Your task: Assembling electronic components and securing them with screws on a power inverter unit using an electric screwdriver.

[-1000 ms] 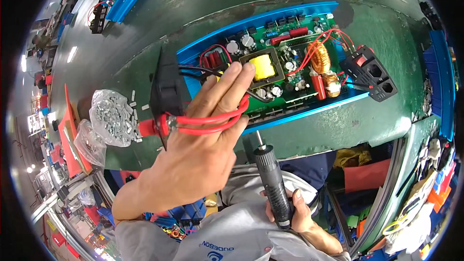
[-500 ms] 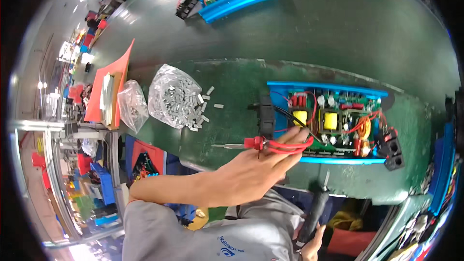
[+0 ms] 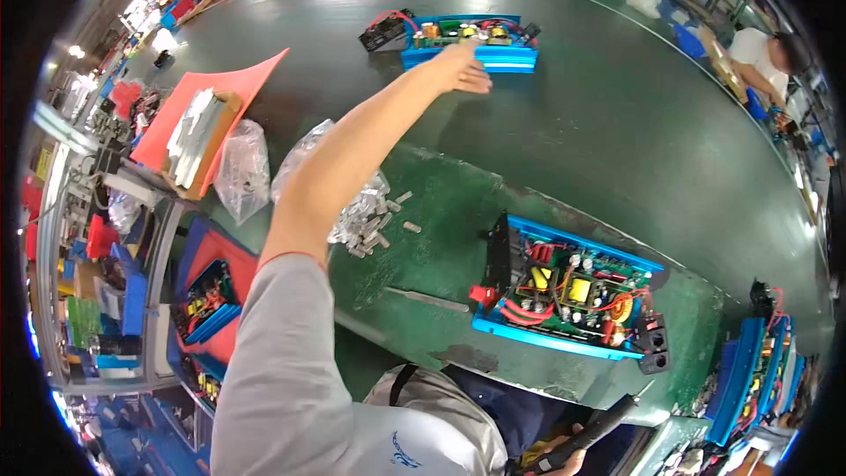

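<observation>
My left arm stretches far forward, and my left hand (image 3: 456, 68) is at the far blue-cased circuit unit (image 3: 507, 60). Its fingers are extended and apart; whether they touch the case I cannot tell. In my right hand (image 3: 575, 453), low at the front edge, is a black electric screwdriver (image 3: 595, 431), its bit pointing up and right. On the near bench lies another blue-cased circuit unit (image 3: 564, 343), its board exposed, with thick red wires (image 3: 526, 312) tucked in at the left end and a black connector block (image 3: 653, 342) hanging off the right end.
A thin metal tool (image 3: 429, 299) lies left of the near unit. Small metal pieces (image 3: 359, 225) spill from a clear bag, partly behind my arm. A box of pale strips (image 3: 196, 143) rests against an orange sheet. More blue units (image 3: 738, 379) stand right; a person (image 3: 756, 57) sits far right.
My left hand has left the near unit's red wires and reached out to the far unit. Those wires now lie inside the near case. My view has shifted; the screwdriver remains in my right hand.
</observation>
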Available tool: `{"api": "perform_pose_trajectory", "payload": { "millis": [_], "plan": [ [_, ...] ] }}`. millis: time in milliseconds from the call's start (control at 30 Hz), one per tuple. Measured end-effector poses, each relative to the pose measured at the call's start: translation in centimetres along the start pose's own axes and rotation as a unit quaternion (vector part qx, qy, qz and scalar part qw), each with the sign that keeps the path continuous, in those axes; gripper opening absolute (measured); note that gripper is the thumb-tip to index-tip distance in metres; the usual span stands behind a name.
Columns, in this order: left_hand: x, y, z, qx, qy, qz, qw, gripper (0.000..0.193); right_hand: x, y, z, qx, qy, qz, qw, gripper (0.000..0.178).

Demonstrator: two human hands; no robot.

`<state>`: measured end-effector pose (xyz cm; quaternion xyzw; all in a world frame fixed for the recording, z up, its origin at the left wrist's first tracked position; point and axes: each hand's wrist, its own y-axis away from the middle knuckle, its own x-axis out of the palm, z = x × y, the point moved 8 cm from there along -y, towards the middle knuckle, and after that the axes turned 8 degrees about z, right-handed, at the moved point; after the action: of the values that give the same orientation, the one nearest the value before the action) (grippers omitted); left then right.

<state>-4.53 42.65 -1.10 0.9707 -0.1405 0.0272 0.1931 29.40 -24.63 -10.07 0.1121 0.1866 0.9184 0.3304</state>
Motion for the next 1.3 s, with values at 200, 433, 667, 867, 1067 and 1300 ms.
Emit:
{"api": "perform_pose_trajectory", "payload": {
  "millis": [200,433,667,867,1067,1300],
  "plan": [
    [-1.7,-11.0,2.6,-0.046,0.116,-0.077,0.989,0.075,-1.0,3.2,-1.1,-0.005,0.028,-0.081,0.996,0.068],
    [-9.2,-13.3,3.3,0.111,0.074,-0.003,0.991,0.069,0.7,2.9,0.5,0.023,0.038,-0.046,0.998,0.044],
    [-11.3,-12.8,5.2,-0.024,0.082,-0.014,0.996,0.066,-1.6,2.7,1.5,-0.008,-0.010,-0.059,0.998,0.063],
    [-14.9,-4.8,5.9,0.023,0.003,-0.033,0.999,0.062,-1.7,0.8,1.5,-0.002,-0.004,-0.023,1.000,0.055],
    [-1.6,1.1,2.0,0.052,0.034,0.066,0.996,0.060,-5.5,0.3,0.4,-0.077,0.076,-0.112,0.988,0.060],
    [-1.0,17.1,-8.1,0.079,-0.127,-0.082,0.985,0.035,-1.8,-1.8,5.5,-0.136,0.082,-0.038,0.987,0.063]
  ]
}}
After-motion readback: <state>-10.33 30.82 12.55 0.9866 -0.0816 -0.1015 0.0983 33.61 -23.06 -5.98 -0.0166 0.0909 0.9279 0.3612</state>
